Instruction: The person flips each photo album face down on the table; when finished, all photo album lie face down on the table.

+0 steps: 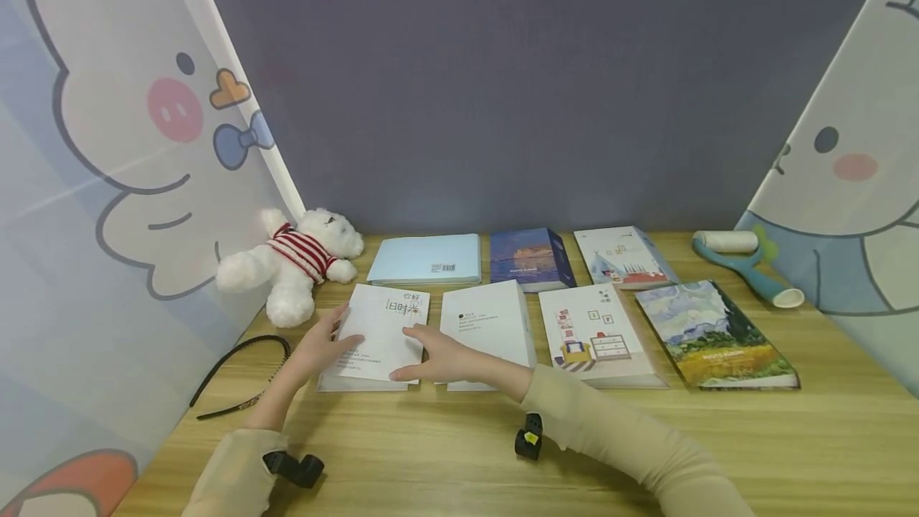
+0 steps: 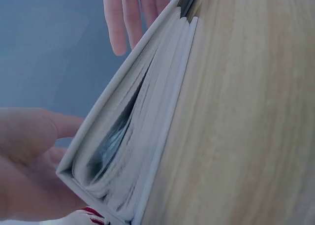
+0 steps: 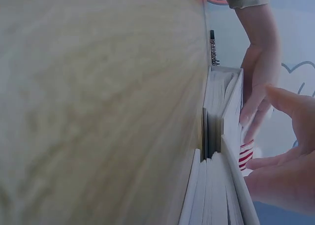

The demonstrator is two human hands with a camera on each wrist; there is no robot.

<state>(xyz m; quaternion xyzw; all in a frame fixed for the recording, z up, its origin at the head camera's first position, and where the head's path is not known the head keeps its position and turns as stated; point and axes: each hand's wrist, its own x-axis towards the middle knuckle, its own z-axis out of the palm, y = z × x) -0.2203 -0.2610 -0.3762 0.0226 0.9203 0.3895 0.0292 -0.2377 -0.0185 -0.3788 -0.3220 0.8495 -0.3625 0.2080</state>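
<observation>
A white photo album [image 1: 380, 333] with dark lettering lies flat at the front left of the table. At its left edge is my left hand [image 1: 316, 353], fingers extended along the cover's side. My right hand [image 1: 448, 357] hovers about the cover's right edge, thumb and fingers spread; contact is unclear. In the left wrist view, the left hand [image 2: 34, 161] lies beside the album's thick page edges [image 2: 123, 141]. The right wrist view has the right hand [image 3: 290, 156] with thumb and fingers apart above the albums. A second white album [image 1: 488, 325] lies under my right wrist.
Several other albums lie in two rows, including a light blue one [image 1: 424, 258] and a landscape-painting one [image 1: 718, 333]. A white teddy bear [image 1: 301, 258] and black headband [image 1: 240, 373] are at left. A blue-handled lint roller [image 1: 747, 262] lies back right.
</observation>
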